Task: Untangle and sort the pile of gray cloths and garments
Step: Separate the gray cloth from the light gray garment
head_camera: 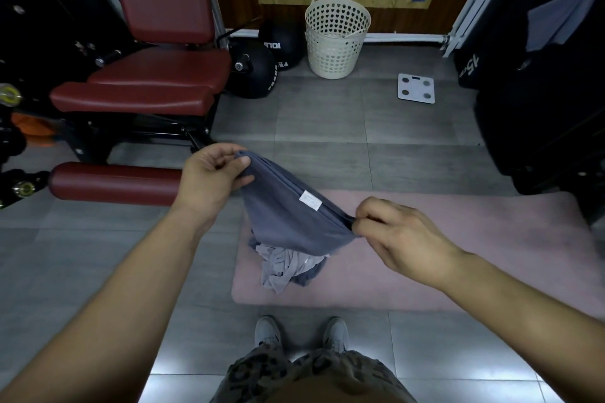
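Left hand (212, 173) and right hand (389, 235) pinch gray cloth (288, 216).

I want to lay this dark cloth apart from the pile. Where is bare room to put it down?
The pink mat is bare right of the pile, beyond the right hand. The gray floor between mat, white basket and scale is free too. On the left the red bench crowds in.

Open floor (320, 127) ahead to basket (337, 39); bench (147, 82) crowds left, black equipment (540, 101) right.
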Motion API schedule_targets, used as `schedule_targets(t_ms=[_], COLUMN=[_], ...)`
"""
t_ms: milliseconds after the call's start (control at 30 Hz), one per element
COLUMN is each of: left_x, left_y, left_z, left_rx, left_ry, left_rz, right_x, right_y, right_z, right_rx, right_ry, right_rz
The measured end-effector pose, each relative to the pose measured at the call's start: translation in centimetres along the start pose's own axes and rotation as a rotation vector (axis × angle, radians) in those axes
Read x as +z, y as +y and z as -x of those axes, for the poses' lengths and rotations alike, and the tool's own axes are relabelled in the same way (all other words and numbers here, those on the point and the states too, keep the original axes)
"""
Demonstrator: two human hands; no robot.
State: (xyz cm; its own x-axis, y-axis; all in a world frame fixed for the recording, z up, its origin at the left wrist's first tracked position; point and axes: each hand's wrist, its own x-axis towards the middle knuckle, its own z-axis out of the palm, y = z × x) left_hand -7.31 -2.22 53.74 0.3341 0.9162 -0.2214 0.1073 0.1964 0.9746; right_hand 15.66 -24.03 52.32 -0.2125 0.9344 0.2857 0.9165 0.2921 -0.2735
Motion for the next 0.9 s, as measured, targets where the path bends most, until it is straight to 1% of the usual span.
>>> schedule_targets(t_ms=[100,167,333,433,533,600,667,767,900], left_x=[0.2,0.2,0.4,0.7,0.9,0.9,1.0,0.9,0.5], left_y=[0.1,0.3,0.4,0.4,0.3,0.4,0.5,0.4,0.4], left_z=[-0.1,-0.2,-0.2,-0.2,0.1,0.2,0.1,-0.2,-0.3], left_rx=[0.006,0.015,0.025,0.018,0.002,-0.003,-0.012,-0.031,-0.069], left_ry=[-0.011,-0.015,-0.027,-0.06,-0.101,-0.129,-0.152,-0.17,-0.219], left_rz=[0.008,0.01,-0.002,-0.013,-0.024,-0.031,-0.048,-0.101,-0.17], right_x=[-0.1,-0.4,-1.8,-1.8,-1.7,-1.7,-1.8,-2.1,-2.8], right_y=[0.0,0.4,1.4,1.9,1.9,1.7,1.2,0.8,0.7], right_z=[-0.1,-0.2,0.1,-0.1,-0.5,-0.9,-1.5,-2.1,-2.6], right_rx=[0.042,0.089,0.12,0.256,0.476,0.668,0.8,0.794,0.724], right_ry=[-0.035,-0.027,0.067,0.157,0.258,0.321,0.37,0.459,0.473], right_rz=[-0.066,-0.092,0.019,-0.019,-0.098,-0.235,-0.477,-0.783,-0.965])
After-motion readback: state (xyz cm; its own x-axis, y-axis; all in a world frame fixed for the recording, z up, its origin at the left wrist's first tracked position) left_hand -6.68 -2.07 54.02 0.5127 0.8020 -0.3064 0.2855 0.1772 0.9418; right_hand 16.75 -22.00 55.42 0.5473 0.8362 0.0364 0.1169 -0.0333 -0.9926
